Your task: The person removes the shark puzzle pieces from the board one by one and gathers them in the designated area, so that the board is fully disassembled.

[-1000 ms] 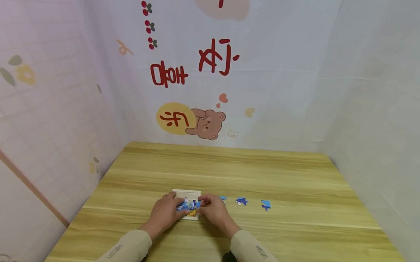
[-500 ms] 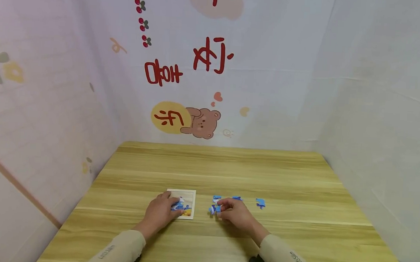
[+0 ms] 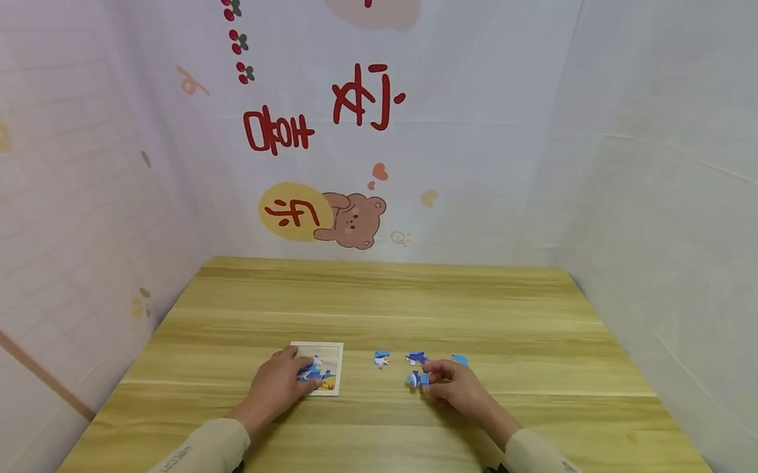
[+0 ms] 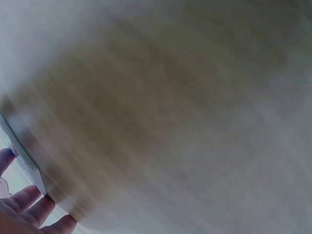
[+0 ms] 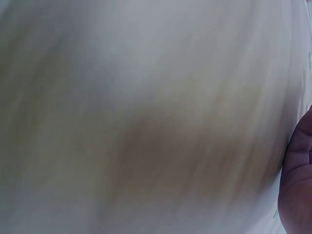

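In the head view, a small puzzle board (image 3: 338, 370) with a pale rim lies on the table, left of centre. Blue and yellow pieces (image 3: 327, 382) fill its lower part. My left hand (image 3: 275, 383) rests on its left side, fingers and thumb spread over it. The left wrist view shows fingertips (image 4: 41, 210) at the board's edge. Farther right, my right hand (image 3: 463, 392) pinches a blue and white puzzle piece (image 3: 414, 379) between thumb and fingers, at or just above the table. Only part of the palm (image 5: 297, 190) shows in the right wrist view, without the piece.
Loose puzzle pieces lie behind the held one: a blue and white piece (image 3: 381, 358), a dark blue piece (image 3: 416, 357) and a light blue piece (image 3: 459, 359) partly behind my right hand. The wooden table (image 3: 375, 294) meets printed cloth walls (image 3: 488, 163) at its back and sides.
My right hand has carried the puzzle piece from the board's right edge rightward, past the nearest loose piece. My left hand stays on the board. The head view has turned somewhat right.
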### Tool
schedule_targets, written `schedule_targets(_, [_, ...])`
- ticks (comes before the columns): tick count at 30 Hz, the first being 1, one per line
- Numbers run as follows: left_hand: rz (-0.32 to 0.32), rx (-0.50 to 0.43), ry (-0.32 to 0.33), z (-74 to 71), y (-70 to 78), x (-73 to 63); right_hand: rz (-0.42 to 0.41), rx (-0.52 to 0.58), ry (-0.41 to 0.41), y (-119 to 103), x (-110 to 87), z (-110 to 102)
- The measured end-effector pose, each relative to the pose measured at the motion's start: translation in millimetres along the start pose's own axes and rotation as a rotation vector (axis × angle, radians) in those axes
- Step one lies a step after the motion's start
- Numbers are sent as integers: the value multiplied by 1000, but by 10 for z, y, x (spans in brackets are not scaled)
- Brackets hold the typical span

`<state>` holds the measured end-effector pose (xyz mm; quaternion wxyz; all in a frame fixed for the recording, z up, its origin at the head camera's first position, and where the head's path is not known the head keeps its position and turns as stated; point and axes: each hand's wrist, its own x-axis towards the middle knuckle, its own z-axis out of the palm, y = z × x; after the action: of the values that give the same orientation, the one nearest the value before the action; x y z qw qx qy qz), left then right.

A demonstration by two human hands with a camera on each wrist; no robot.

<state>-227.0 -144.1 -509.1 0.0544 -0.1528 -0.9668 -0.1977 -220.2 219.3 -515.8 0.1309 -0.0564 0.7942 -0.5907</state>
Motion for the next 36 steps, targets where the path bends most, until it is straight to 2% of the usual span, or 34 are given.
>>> schedule_targets(7, [-18,-9,-16,18,-22,-7,26,7,-6,92,-128,-272])
schedule_targets(12, [-9,-6,-10,27,-40,-11,54,-32,25,141,-224,-475])
schedule_targets(17, [-20,7,-14,28,-65,-21,66,-51,19,210,-258,-606])
schedule_targets(24, [-9,1,1,21,-51,-25,64,-64,15,270,-279,-706])
schedule_targets(36, [23,-4,33,58,-57,-5,61,-88,-5,278,-265,-742])
